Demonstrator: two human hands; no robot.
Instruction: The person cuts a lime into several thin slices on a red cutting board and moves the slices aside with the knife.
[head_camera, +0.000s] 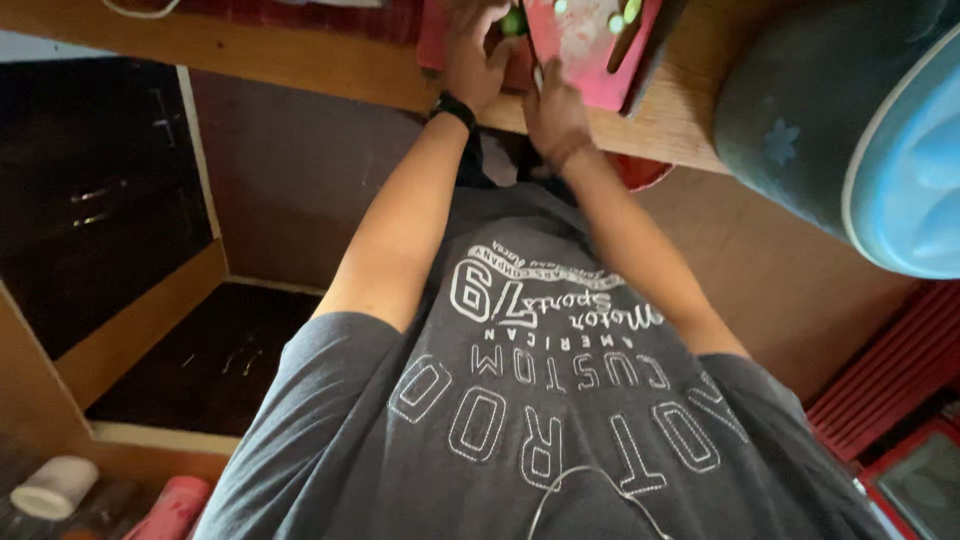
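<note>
Closest to the camera, a grey T-shirt (540, 420) with white stitched lettering fills the bottom of the view, with a thin white cord (590, 480) looping over it. Down in the lower left corner sit a small white cylinder (52, 487) and a pink cylinder (172, 508), both blurred. On the lower right, a red slatted crate (890, 390) edges into view.

Up from the shirt, two bare forearms stretch towards the wooden surface (330, 65). The left arm wears a black wristband (453, 110). Below and left of that surface, a dark cabinet (90, 200) with a pale wooden frame runs back into shadow.

Now the hands. The left hand (478, 55) lies on the near edge of a red cutting board (590, 55), fingers curled down over a green vegetable (513, 22), pinning it to the board. The right hand (553, 112) is clenched just beside it, closed around what appears to be a knife handle, with a thin dark blade (532, 45) rising from the fist right next to the vegetable. The handle itself is hidden inside the grip.

Farther up the board, pale green cut pieces (620, 18) lie scattered near the top edge. A dark strip runs along the board's right side.

To the right, a large dark round tub (800, 120) stands on the surface, and a light blue basin (915, 170) overlaps it at the frame's edge.
</note>
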